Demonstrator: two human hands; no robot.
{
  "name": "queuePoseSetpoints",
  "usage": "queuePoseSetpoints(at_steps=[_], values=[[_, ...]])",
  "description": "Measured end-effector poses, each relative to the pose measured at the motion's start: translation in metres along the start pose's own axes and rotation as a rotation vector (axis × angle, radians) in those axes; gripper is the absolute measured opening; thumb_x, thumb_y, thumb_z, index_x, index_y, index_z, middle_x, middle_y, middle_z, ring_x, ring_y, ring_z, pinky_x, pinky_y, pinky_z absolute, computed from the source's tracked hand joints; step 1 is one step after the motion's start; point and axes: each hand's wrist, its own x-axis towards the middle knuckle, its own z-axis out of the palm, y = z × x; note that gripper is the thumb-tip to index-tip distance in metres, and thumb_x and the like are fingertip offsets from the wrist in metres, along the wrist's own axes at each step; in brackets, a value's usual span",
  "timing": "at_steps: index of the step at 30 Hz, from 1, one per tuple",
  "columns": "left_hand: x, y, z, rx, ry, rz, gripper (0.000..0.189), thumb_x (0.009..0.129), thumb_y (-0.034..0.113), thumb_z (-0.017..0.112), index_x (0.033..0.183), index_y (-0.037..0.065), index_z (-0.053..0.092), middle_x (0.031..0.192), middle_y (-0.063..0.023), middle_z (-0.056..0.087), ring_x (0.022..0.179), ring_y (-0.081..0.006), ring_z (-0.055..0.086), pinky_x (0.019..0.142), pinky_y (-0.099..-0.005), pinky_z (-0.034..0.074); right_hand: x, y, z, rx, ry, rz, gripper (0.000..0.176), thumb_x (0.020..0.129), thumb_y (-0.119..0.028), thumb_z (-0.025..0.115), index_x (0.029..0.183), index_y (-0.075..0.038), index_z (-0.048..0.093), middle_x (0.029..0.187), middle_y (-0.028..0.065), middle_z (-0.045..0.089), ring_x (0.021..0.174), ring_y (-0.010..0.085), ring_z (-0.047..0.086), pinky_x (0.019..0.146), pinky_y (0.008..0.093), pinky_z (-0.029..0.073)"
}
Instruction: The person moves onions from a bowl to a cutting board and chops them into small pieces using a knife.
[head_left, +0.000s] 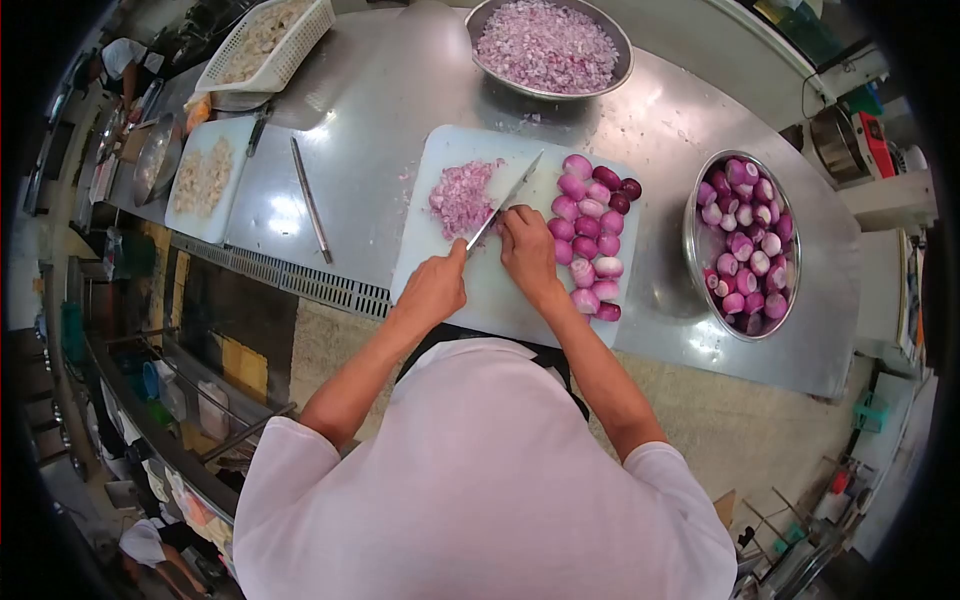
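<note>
On a white cutting board [480,290], my left hand [433,287] is closed round the handle of a knife [507,198], whose blade points up and to the right. Close beside the blade, my right hand [527,247] has its fingers bent and pressed together; what lies under them is mostly hidden. Chopped red onion [463,200] forms a pile left of the blade. Peeled whole red onions [587,228] stand in rows along the board's right side.
A metal bowl of chopped onion [548,45] is at the back, and a bowl of whole onions [745,245] at the right. Leftward are a metal rod [311,200], another board [236,135] with pale pieces and a white basket [318,30]. People stand at far left.
</note>
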Motion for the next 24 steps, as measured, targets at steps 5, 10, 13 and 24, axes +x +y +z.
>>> queuePoseSetpoints(at_steps=[5,10,13,24], values=[[-0.008,0.012,-0.01,0.004,-0.025,-0.045,0.026,0.08,-0.005,0.053,0.104,-0.004,0.044,0.066,-0.0283,0.059,0.068,-0.0485,0.061,0.061,-0.0562,0.046,0.0,0.005,0.001,-0.009,0.032,-0.032,0.011,0.08,0.003,0.06,0.089,-0.002,0.061,0.092,0.0133,0.061,0.086,0.0346,0.058,0.072,0.0438,0.049],[-0.004,0.012,-0.009,0.018,-0.029,-0.015,0.03,0.08,-0.004,0.055,0.107,-0.005,0.044,0.065,-0.0267,0.059,0.067,-0.0468,0.061,0.06,-0.0544,0.046,-0.007,0.007,0.0,0.012,0.04,-0.012,0.013,0.08,0.003,0.06,0.092,-0.001,0.062,0.093,0.0137,0.061,0.086,0.0351,0.058,0.072,0.0447,0.049],[-0.011,0.015,-0.017,-0.063,-0.03,-0.035,0.021,0.079,-0.006,0.051,0.099,-0.005,0.044,0.067,-0.0309,0.059,0.069,-0.0495,0.061,0.062,-0.0569,0.047,-0.008,0.007,0.003,0.023,0.048,-0.005,0.013,0.08,0.003,0.061,0.092,-0.001,0.062,0.093,0.0146,0.061,0.086,0.0356,0.058,0.072,0.0446,0.049],[-0.008,0.009,-0.004,-0.005,-0.05,-0.009,0.023,0.078,-0.007,0.051,0.1,-0.005,0.043,0.064,-0.0294,0.058,0.066,-0.0495,0.06,0.061,-0.0567,0.047,-0.013,0.006,0.003,0.018,0.047,0.007,0.011,0.079,0.005,0.061,0.089,0.0,0.061,0.094,0.0157,0.062,0.087,0.0362,0.059,0.073,0.0447,0.049]])
